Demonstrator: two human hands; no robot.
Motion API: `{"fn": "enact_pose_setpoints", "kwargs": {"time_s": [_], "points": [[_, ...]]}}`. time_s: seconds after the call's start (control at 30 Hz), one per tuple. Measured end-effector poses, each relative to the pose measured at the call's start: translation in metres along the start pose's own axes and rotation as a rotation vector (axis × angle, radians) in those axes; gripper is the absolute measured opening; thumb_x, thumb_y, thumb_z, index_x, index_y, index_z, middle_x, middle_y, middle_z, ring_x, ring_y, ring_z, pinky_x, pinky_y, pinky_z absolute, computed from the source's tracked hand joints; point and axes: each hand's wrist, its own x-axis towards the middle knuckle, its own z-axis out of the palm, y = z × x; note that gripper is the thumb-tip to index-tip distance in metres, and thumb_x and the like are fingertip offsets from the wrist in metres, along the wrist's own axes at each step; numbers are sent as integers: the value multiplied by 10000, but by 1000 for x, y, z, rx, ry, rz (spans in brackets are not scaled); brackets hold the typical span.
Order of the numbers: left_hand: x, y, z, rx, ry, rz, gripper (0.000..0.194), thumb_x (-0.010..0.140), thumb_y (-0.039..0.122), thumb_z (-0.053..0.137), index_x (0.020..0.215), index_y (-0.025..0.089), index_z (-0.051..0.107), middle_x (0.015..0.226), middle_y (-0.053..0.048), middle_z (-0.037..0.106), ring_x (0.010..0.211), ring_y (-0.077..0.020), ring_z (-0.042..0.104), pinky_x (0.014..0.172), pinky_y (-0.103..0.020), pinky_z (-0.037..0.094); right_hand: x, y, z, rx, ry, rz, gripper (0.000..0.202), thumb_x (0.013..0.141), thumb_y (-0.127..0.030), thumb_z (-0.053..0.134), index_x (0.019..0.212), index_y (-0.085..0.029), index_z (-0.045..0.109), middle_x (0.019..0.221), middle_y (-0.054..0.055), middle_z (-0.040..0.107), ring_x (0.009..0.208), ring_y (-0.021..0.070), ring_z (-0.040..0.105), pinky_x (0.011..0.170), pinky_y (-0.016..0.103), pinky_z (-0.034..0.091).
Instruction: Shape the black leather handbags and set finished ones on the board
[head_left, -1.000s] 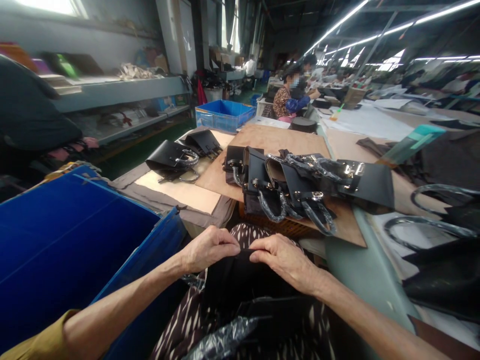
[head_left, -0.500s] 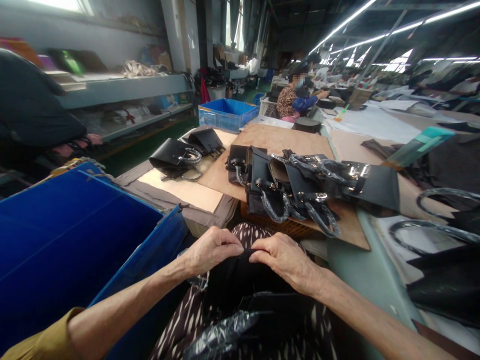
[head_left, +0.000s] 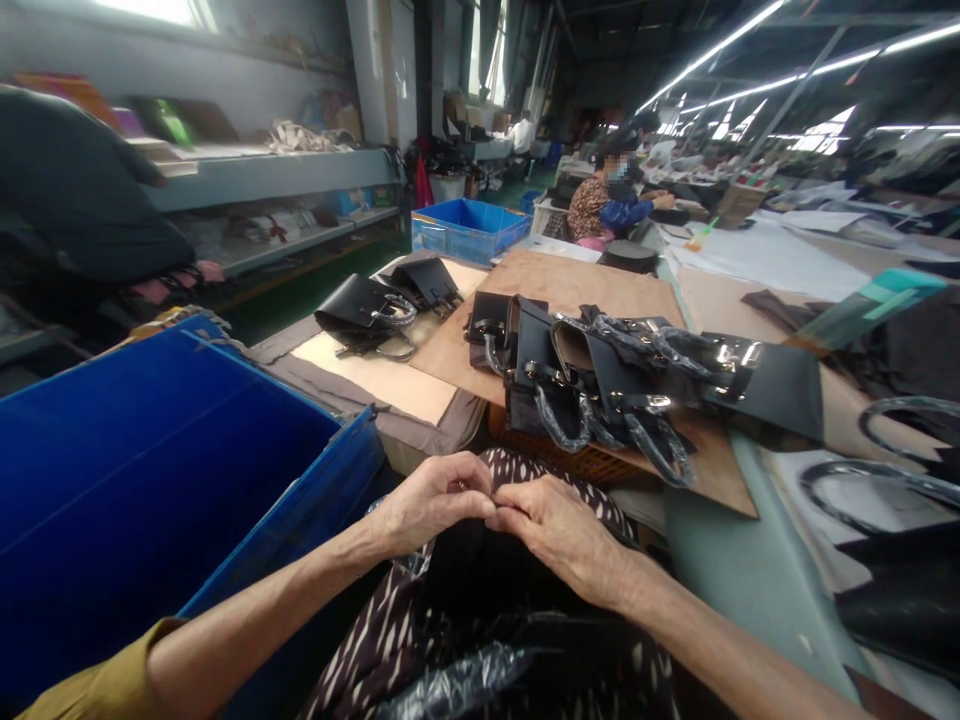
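A black bag (head_left: 510, 575) lies on my lap, over patterned cloth, with a plastic-wrapped handle (head_left: 465, 680) toward me. At its far edge my left hand (head_left: 439, 500) and my right hand (head_left: 559, 520) meet, fingertips touching. The left thumb and fingers are pinched at the edge, and what lies between them is too small to make out. My right fingers are closed on the bag's edge. Beyond my hands, several black bags (head_left: 615, 375) with wrapped handles lie on a brown board (head_left: 517, 280).
On the left stands a large blue bin (head_left: 150, 440). Two black bags (head_left: 360, 305) rest on a padded surface behind it. A greenish table (head_left: 720, 520) at the right carries more bags (head_left: 907, 560). A person (head_left: 600, 205) sits farther back near another blue bin (head_left: 469, 228).
My hands have come together; the gap between their fingertips has closed at the bag's edge. The surroundings have shifted slightly to the right in the view.
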Motion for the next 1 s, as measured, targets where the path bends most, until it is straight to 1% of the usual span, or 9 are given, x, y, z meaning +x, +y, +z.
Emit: {"fn": "enact_pose_setpoints", "kwargs": {"time_s": [0.1, 0.2, 0.27, 0.37, 0.47, 0.63, 0.83, 0.93, 1.0], "points": [[-11, 6, -14, 11, -27, -59, 301, 798, 403, 525, 849, 113, 590, 849, -33, 571, 770, -138, 495, 674, -215, 375, -1, -3, -2, 20, -20, 1, 338, 822, -300, 490, 525, -161, 409, 500, -68, 387, 528, 76, 397, 538, 224, 227], [-24, 15, -29, 56, 42, -149, 364, 828, 449, 456, 879, 112, 585, 795, -28, 568, 720, -135, 497, 639, -215, 379, 0, -2, -4, 31, -29, 11, 377, 820, -299, 488, 502, -159, 344, 485, -70, 324, 503, 73, 354, 517, 226, 215], [-31, 20, -34, 94, 80, -194, 374, 836, 453, 436, 887, 115, 588, 767, -26, 570, 704, -134, 502, 639, -217, 386, 2, -1, -3, 32, -22, 14, 389, 820, -300, 487, 497, -160, 322, 483, -70, 312, 499, 74, 340, 510, 228, 209], [-34, 24, -29, 165, 82, -193, 320, 812, 407, 484, 883, 120, 607, 773, -21, 582, 712, -134, 502, 650, -215, 384, 3, 1, 0, 34, -20, 16, 383, 820, -303, 485, 497, -161, 336, 482, -69, 307, 499, 76, 332, 505, 229, 204], [-28, 23, -15, 257, 87, -173, 242, 768, 338, 541, 862, 137, 637, 777, -4, 583, 699, -126, 494, 633, -208, 373, 3, 0, 0, 22, -22, 25, 382, 816, -312, 485, 493, -160, 346, 481, -69, 293, 500, 75, 325, 503, 231, 200], [-15, 14, 3, 273, 92, -214, 174, 734, 265, 537, 743, 140, 658, 633, 27, 543, 583, -101, 458, 528, -193, 332, -1, -2, 0, 3, -33, 21, 370, 819, -304, 475, 499, -159, 359, 483, -71, 314, 498, 71, 341, 508, 235, 200], [-11, 5, 0, 172, 68, -229, 165, 689, 271, 578, 706, 125, 653, 552, 41, 480, 510, -81, 385, 490, -195, 290, -4, 1, 1, -44, -27, -28, 358, 835, -298, 467, 512, -160, 398, 487, -66, 375, 509, 76, 382, 542, 230, 235], [-10, 6, -4, 147, 57, -244, 158, 680, 266, 583, 679, 121, 645, 553, 36, 487, 534, -87, 398, 499, -194, 291, -8, 12, -9, -67, -75, -90, 308, 856, -299, 444, 577, -172, 462, 552, -57, 452, 574, 88, 432, 587, 219, 268], [-8, 7, -7, 139, 47, -261, 161, 687, 267, 570, 677, 121, 637, 542, 36, 488, 530, -90, 404, 496, -194, 288, -13, 24, -19, -88, -100, -94, 297, 868, -296, 422, 601, -176, 475, 577, -52, 462, 594, 95, 436, 598, 216, 280]]}}
